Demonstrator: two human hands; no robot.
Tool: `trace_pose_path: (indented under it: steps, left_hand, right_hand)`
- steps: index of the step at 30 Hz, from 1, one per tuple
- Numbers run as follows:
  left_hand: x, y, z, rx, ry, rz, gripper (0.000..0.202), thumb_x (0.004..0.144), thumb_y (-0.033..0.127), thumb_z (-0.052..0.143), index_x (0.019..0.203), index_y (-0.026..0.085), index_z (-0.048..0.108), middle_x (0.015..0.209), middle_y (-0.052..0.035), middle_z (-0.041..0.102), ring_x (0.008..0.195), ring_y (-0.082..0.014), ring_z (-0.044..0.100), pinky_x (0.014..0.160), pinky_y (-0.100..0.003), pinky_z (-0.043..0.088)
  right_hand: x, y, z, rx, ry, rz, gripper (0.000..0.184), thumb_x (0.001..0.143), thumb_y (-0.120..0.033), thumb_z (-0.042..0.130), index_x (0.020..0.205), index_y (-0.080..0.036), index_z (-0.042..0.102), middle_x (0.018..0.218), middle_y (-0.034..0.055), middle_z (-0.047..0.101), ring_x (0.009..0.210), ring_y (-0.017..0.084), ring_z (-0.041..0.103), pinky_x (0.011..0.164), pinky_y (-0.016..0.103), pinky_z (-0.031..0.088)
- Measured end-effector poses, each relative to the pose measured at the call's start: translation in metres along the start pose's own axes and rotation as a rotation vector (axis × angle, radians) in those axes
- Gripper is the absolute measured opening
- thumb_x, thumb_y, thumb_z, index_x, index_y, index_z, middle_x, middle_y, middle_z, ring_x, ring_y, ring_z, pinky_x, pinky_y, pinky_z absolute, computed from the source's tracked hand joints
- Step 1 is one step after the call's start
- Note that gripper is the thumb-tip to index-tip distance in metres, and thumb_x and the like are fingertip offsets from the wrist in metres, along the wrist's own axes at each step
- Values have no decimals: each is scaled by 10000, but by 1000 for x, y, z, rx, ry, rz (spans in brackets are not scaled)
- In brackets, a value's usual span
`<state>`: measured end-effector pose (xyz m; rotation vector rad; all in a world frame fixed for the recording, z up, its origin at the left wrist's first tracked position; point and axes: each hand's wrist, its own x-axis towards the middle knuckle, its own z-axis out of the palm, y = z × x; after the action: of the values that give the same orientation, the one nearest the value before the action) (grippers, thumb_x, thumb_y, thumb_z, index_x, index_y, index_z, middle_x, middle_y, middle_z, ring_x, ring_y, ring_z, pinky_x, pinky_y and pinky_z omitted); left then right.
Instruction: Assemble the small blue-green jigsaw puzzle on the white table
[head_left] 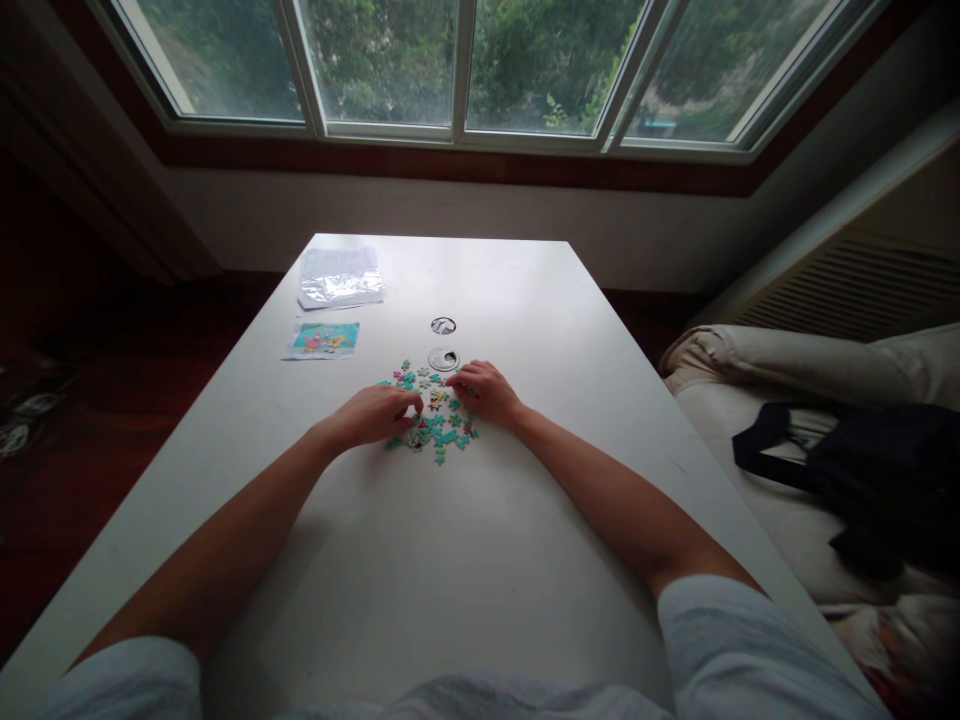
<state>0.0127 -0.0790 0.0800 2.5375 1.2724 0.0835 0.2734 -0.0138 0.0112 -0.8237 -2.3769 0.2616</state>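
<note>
Many small jigsaw puzzle pieces (445, 438), mostly teal with bits of pink, yellow and red, lie scattered on the white table. At the left side of the pile is my left hand (376, 412), its fingers curled down among the pieces. My right hand (486, 392) rests over the upper right of the pile, fingers bent and touching pieces. Whatever lies under or between the fingertips of either hand is too small to make out. Just beyond the pile sit a round tin (443, 359) and its round lid-like disc (443, 326).
A colourful picture card (326, 340) lies on the table's left, below a clear plastic bag (341, 277) with paper. To the right stands a cream sofa (795, 360) with a dark bag (885, 470) on it. Windows (465, 70) line the wall beyond the table (465, 580).
</note>
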Motion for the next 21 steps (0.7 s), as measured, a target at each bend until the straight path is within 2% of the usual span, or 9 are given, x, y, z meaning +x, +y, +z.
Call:
trace_pose_path:
  steps: [5, 12, 16, 21]
  left_hand:
    - [1, -3, 5, -44, 24, 10, 179, 860, 259, 572, 1019, 261, 656, 821, 5, 663, 779, -179, 607, 681, -272, 408]
    - [5, -5, 15, -49, 151, 57, 141, 866, 271, 620, 1002, 237, 627, 992, -35, 641, 948, -217, 597, 865, -336, 473]
    - [11, -2, 26, -42, 221, 43, 160, 865, 285, 649, 1017, 241, 626, 1043, -41, 628, 957, -223, 594, 898, -366, 483]
    - [20, 3, 36, -11, 289, 20, 142, 882, 256, 611, 1020, 227, 630, 1045, -52, 628, 961, -234, 600, 962, -408, 470]
  right_hand:
    - [-1, 0, 1, 2, -8, -4, 172, 964, -218, 568, 1010, -224, 734, 937, 56, 722, 898, 199, 580, 870, 353, 398]
    - [-1, -2, 0, 0, -85, -48, 155, 904, -313, 681, 1042, -269, 735, 1066, 66, 687, 1049, 241, 543, 955, 409, 409]
    - [0, -6, 1, -4, -90, -15, 182, 900, -345, 694, 1064, -277, 735, 1106, 66, 671, 1075, 246, 528, 965, 417, 410]
    - [1, -8, 4, 28, -85, -4, 199, 948, -284, 620, 1106, -284, 741, 1099, 66, 678, 1046, 231, 538, 919, 398, 412]
